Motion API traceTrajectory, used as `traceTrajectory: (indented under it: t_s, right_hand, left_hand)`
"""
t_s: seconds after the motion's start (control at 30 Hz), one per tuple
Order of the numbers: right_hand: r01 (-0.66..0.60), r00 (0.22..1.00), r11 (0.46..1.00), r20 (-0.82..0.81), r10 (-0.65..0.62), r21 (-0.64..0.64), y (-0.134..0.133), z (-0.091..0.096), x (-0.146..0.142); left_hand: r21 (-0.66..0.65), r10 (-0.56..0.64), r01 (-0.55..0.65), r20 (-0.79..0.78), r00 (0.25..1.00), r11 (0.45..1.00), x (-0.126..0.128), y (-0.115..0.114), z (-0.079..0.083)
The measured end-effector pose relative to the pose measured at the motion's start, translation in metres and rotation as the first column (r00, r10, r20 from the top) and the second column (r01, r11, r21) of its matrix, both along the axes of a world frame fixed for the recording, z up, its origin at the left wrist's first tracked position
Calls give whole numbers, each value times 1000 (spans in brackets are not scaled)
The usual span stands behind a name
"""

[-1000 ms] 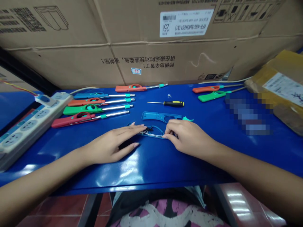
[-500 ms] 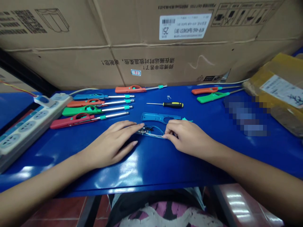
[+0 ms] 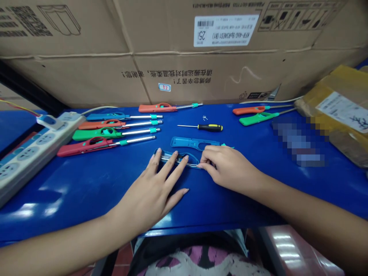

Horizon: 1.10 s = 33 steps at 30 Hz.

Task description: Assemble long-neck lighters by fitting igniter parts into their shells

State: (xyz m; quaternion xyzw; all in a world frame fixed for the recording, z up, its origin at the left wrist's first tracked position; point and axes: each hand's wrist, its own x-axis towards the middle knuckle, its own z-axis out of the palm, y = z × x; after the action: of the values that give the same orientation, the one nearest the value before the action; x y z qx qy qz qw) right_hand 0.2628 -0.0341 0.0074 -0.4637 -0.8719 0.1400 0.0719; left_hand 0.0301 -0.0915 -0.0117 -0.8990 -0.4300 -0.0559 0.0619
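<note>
The open lighter (image 3: 193, 161) lies flat near the middle of the blue bench (image 3: 86, 184). The left hand (image 3: 155, 191) lies flat, its fingers (image 3: 169, 167) spread wide, with the tips on the lighter. At 3 o'clock the right hand (image 3: 230, 168) pinches the lighter's end with narrow fingers. A blue cover (image 3: 189, 142) lies just at 12 o'clock, and a screwdriver (image 3: 205, 127) beyond it.

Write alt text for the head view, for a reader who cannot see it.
The left hand lies flat on an opened blue lighter on a blue table, while the right hand pinches its end. A blue cover, a screwdriver and whole lighters lie behind.
</note>
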Motion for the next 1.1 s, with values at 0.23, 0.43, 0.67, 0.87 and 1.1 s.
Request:
traceTrajectory:
  t_s: [0.23,0.43,0.67,0.87,1.1]
  right_hand:
    - [-22,999,1000,-36,21,-16,-2,-2,-2]
    - [-31,999,1000,-34,31,4,-2,-2,-3]
    - [-38,999,999,-30,38,0,-3,-2,-5]
    - [-35,999,999,-21,35,-4,-3,-2,-3]
    - [-7,1000,999,20,8,-40,2,2,1]
  left_hand:
    - [0,-14,14,8,1000,1000,-4,6,6]
    - [-6,19,-20,-70,997,1000,4,5,4]
    - [56,44,-40,-83,996,998,5,1,0]
    - [48,17,-18,2,1000,999,-5,4,7]
    - [46,67,-69,52,996,997,-26,4,11]
